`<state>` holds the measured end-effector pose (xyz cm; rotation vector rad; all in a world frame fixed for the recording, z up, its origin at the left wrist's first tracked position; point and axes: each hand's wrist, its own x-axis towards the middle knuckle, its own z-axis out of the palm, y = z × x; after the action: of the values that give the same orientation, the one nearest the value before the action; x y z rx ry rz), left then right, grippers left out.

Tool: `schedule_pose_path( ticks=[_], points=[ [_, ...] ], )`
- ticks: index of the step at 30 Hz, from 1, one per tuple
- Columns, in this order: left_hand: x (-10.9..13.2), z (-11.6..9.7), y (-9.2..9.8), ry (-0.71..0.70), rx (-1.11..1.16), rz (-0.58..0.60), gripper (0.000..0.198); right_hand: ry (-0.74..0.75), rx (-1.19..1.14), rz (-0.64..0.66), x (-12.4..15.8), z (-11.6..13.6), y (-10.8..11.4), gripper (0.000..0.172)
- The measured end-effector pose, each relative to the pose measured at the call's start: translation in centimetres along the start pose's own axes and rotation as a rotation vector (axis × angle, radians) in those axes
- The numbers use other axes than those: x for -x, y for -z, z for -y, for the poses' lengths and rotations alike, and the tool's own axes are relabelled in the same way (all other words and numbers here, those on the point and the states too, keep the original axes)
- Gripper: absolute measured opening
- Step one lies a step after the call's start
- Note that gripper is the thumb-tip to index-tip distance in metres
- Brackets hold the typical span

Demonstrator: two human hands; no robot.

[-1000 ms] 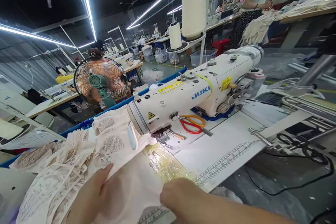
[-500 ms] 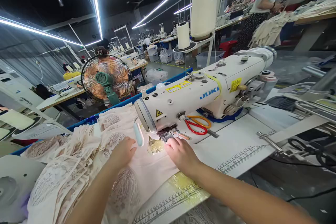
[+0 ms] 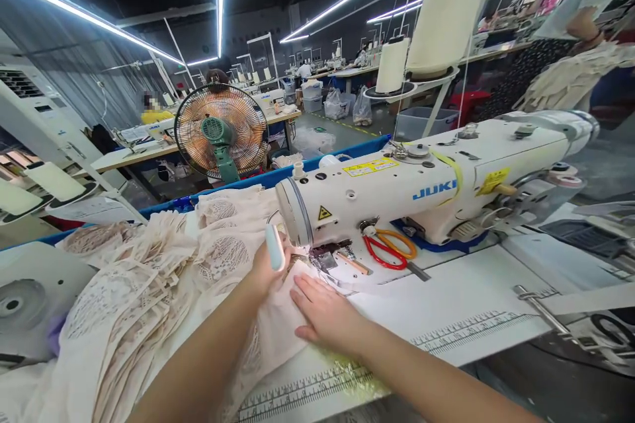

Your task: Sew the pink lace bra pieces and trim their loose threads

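Note:
My right hand (image 3: 330, 314) lies on a pale pink fabric piece (image 3: 278, 337), fingers stretched toward the needle area of a white JUKI sewing machine (image 3: 367, 192). My left hand (image 3: 265, 271) is closed on the fabric's edge at the left of the machine head, its fingertips partly hidden behind a pale blue-and-white rounded bar (image 3: 274, 248). The fabric reaches up to the presser foot area (image 3: 325, 261) and has lace at its left side. Red-and-orange-handled scissors (image 3: 389, 251) lie on the machine bed, close to a small tan stick (image 3: 353, 263).
A heap of pale lace garment pieces (image 3: 143, 277) covers the left side. Printed ruler marks (image 3: 307, 386) run along the table's front edge. Thread cones (image 3: 446, 13) stand behind the machine. A fan (image 3: 221, 132) and a person's arm (image 3: 583, 23) are farther off.
My left hand has moved right and up to the machine head, behind the pale bar. My right hand has drawn back from the presser foot and flattened on the fabric. The view has shifted.

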<state>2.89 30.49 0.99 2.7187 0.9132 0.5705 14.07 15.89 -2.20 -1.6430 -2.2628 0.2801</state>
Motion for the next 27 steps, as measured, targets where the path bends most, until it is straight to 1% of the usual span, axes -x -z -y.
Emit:
schedule_pose_path(
  ticks=[1, 3, 5, 6, 8, 13, 16, 22, 27],
  points=[
    [0.9, -0.3, 0.4, -0.024, 0.000, 0.023, 0.025, 0.022, -0.011, 0.005, 0.0, -0.3, 0.4, 0.065],
    [2.9, -0.9, 0.8, -0.109, 0.006, 0.109, 0.025, 0.045, -0.033, 0.003, 0.0, -0.7, 1.0, 0.063],
    [4.6, -1.5, 0.7, -0.216, -0.012, 0.187, 0.030, 0.047, -0.048, -0.004, 0.4, -0.7, 1.2, 0.059],
    [5.2, -1.8, 0.5, -0.257, -0.035, 0.208, 0.035, 0.044, -0.055, -0.006, 0.7, -0.7, 1.2, 0.056],
    [5.8, -2.1, -0.1, -0.302, -0.095, 0.200, 0.041, 0.045, -0.073, -0.011, 1.4, -0.6, 1.2, 0.052],
    [5.4, -2.7, -0.9, -0.321, -0.163, 0.128, 0.037, 0.087, -0.086, -0.047, 3.6, -1.1, 0.8, 0.047],
    [5.1, -2.8, -1.0, -0.318, -0.190, 0.119, 0.038, 0.083, -0.049, -0.115, 4.4, -1.5, 0.4, 0.046],
    [4.4, -2.8, -1.6, -0.272, -0.233, 0.099, 0.038, 0.084, 0.044, -0.257, 4.7, -1.9, -0.4, 0.040],
    [4.2, -3.2, -1.8, -0.236, -0.227, 0.099, 0.038, 0.089, 0.052, -0.279, 4.9, -2.1, -0.4, 0.037]
  ],
)
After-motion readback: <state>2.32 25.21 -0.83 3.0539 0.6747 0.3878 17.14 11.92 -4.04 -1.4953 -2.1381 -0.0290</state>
